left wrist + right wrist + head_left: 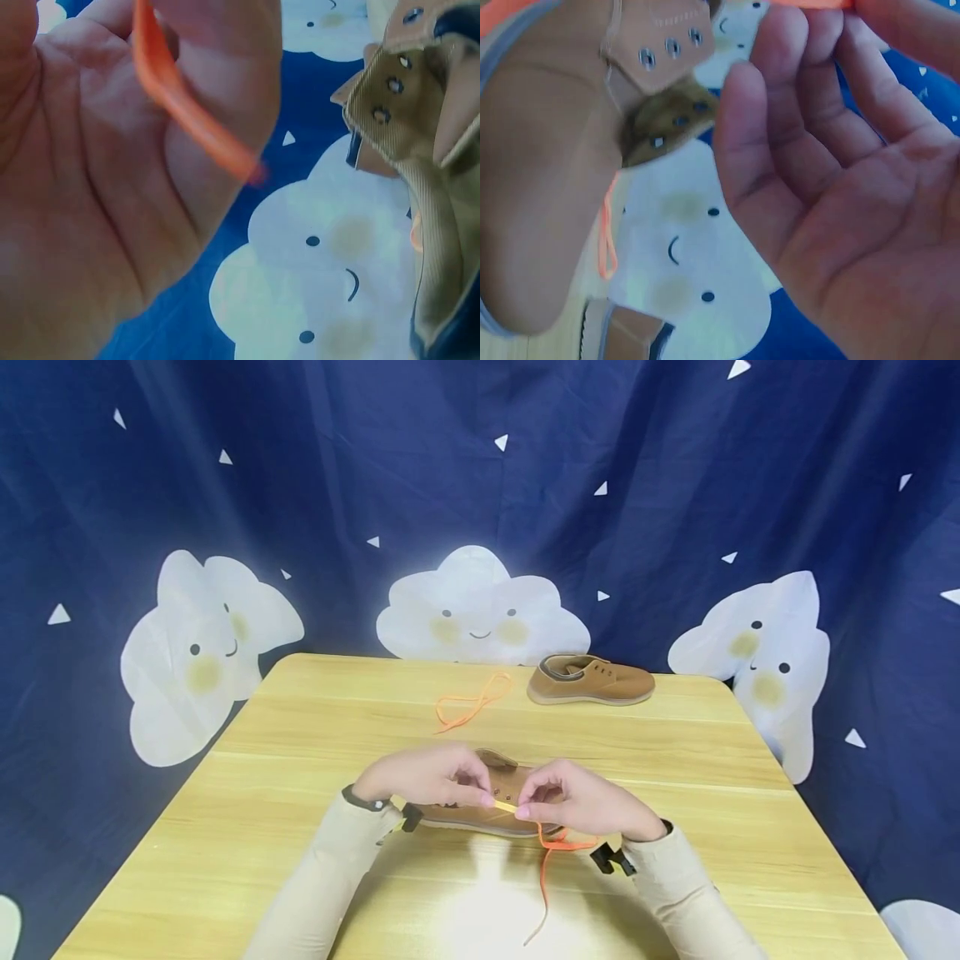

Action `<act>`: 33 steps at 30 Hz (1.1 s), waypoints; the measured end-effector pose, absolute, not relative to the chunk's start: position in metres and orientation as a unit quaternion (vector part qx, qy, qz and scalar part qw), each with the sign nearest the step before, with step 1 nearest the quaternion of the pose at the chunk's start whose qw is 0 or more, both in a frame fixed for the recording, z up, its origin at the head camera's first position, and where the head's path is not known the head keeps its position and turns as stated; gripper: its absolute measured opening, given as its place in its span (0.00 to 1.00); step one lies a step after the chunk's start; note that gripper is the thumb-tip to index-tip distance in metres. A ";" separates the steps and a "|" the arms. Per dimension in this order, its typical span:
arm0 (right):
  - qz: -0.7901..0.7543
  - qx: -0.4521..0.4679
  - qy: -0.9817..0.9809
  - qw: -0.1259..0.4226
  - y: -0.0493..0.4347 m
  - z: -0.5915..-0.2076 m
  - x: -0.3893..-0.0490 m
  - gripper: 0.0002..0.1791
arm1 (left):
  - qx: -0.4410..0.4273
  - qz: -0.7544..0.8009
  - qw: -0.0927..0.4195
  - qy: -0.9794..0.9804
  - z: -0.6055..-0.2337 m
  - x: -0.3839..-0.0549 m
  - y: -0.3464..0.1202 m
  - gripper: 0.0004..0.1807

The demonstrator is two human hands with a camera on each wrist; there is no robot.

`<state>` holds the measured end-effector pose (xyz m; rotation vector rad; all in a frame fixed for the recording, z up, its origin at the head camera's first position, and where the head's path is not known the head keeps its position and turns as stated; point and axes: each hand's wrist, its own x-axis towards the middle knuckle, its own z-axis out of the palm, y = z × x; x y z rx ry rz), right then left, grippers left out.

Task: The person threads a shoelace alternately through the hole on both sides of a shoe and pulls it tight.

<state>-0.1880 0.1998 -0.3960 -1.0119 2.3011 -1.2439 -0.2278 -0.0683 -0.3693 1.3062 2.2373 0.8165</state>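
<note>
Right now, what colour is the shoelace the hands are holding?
The shoelace is bright orange; it shows best in the left wrist view.

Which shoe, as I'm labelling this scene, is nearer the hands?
The front brown shoe, partly covered by the left hand and right hand; the other shoe stands apart near the far edge of the table.

I saw orange laces [171,96], brown shoes [540,150], beige sleeves [322,864], a yellow wood-grained table [300,718] and a navy curtain [450,468] with white clouds [480,589].
</note>
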 end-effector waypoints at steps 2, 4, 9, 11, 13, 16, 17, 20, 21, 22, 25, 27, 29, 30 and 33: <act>-0.430 -0.359 0.809 0.176 0.205 -0.395 -0.191 0.07 | 0.458 0.291 0.213 0.813 -0.369 -0.229 -0.072 0.12; -0.426 -0.365 0.807 0.184 0.210 -0.395 -0.193 0.07 | 0.451 0.293 0.217 0.815 -0.369 -0.231 -0.075 0.13; -0.420 -0.383 0.798 0.201 0.222 -0.395 -0.199 0.07 | 0.451 0.316 0.225 0.804 -0.372 -0.238 -0.083 0.13; -0.416 -0.386 0.796 0.211 0.226 -0.396 -0.200 0.07 | 0.452 0.322 0.227 0.801 -0.371 -0.239 -0.085 0.14; -0.413 -0.386 0.793 0.228 0.230 -0.396 -0.201 0.07 | 0.449 0.321 0.226 0.803 -0.370 -0.240 -0.087 0.14; -0.408 -0.392 0.785 0.252 0.233 -0.397 -0.201 0.07 | 0.448 0.315 0.219 0.808 -0.368 -0.239 -0.087 0.14; -0.405 -0.396 0.784 0.255 0.232 -0.398 -0.201 0.07 | 0.448 0.309 0.216 0.811 -0.368 -0.239 -0.086 0.13; -0.396 -0.402 0.790 0.241 0.225 -0.401 -0.200 0.07 | 0.456 0.288 0.205 0.817 -0.369 -0.235 -0.080 0.12; -0.394 -0.400 0.795 0.229 0.222 -0.403 -0.200 0.08 | 0.459 0.281 0.202 0.819 -0.370 -0.233 -0.077 0.12; -0.396 -0.398 0.798 0.217 0.217 -0.404 -0.199 0.09 | 0.466 0.274 0.200 0.817 -0.370 -0.232 -0.074 0.12; -0.417 -0.390 0.799 0.189 0.204 -0.408 -0.196 0.11 | 0.494 0.267 0.201 0.803 -0.373 -0.229 -0.065 0.13; -0.435 -0.387 0.792 0.183 0.197 -0.410 -0.194 0.11 | 0.511 0.267 0.203 0.791 -0.375 -0.228 -0.060 0.12; -0.446 -0.388 0.787 0.179 0.192 -0.411 -0.193 0.11 | 0.520 0.269 0.208 0.784 -0.377 -0.229 -0.058 0.12; -0.448 -0.387 0.786 0.178 0.190 -0.412 -0.192 0.10 | 0.519 0.270 0.211 0.783 -0.378 -0.229 -0.057 0.11; -0.447 -0.386 0.787 0.177 0.190 -0.412 -0.192 0.11 | 0.505 0.273 0.217 0.789 -0.379 -0.230 -0.058 0.11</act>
